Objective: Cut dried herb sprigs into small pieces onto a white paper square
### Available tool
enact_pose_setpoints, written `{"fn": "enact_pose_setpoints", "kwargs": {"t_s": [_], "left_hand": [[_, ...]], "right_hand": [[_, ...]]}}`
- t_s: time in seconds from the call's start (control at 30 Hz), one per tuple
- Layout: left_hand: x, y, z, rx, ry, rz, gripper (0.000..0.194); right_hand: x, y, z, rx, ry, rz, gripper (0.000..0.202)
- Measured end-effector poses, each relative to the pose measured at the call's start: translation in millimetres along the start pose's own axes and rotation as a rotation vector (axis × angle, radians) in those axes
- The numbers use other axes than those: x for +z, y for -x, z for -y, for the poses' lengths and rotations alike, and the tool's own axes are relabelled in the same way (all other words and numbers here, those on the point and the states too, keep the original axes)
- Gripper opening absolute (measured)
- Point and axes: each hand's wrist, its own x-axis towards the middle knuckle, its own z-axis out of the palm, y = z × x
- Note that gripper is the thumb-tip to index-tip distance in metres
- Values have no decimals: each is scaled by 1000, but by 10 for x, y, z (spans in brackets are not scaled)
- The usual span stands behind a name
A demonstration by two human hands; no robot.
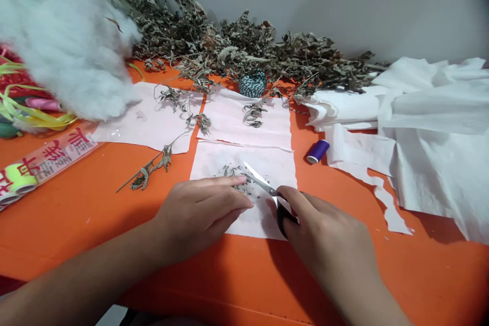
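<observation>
My right hand (324, 229) is wrapped round the black handles of a pair of scissors (263, 183), its blades slanting up and left over a white cloth-like sheet (275, 219). Across from it, my left hand (202, 209) has its fingers stretched out, with the index fingertip close by the blades; whether they touch I cannot tell. Small crumbled bits of dried leaf (229, 170) lie on the sheet below the blades and fingertips. My left palm and thumb are mostly hidden.
Dried leafy stalks (229, 46) line the back wall. White stuffing (69, 51) stands at left above ribbons and a thread pack (49, 160). A twine ball (252, 83), a purple thread spool (318, 152) and white fabric (428, 163) sit on the orange table (76, 234). One leafy sprig (148, 168) lies left.
</observation>
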Motion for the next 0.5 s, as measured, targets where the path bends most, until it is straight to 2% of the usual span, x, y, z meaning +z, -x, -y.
{"fn": "enact_pose_setpoints", "kwargs": {"t_s": [0.13,0.27,0.37,0.5], "left_hand": [[-21,-31,-40,-242,126,-7,13],[-41,-61,-54,-517,473,-93,18],[-57,-80,-22,-645,669,-137,26],[-82,-97,13,-674,761,-142,28]], "right_hand": [[-5,-14,10,31,11,-111,17],[-32,-31,11,26,-72,-186,14],[-35,-47,19,14,-305,-122,11],[-19,-61,60,-24,-543,14,18]]}}
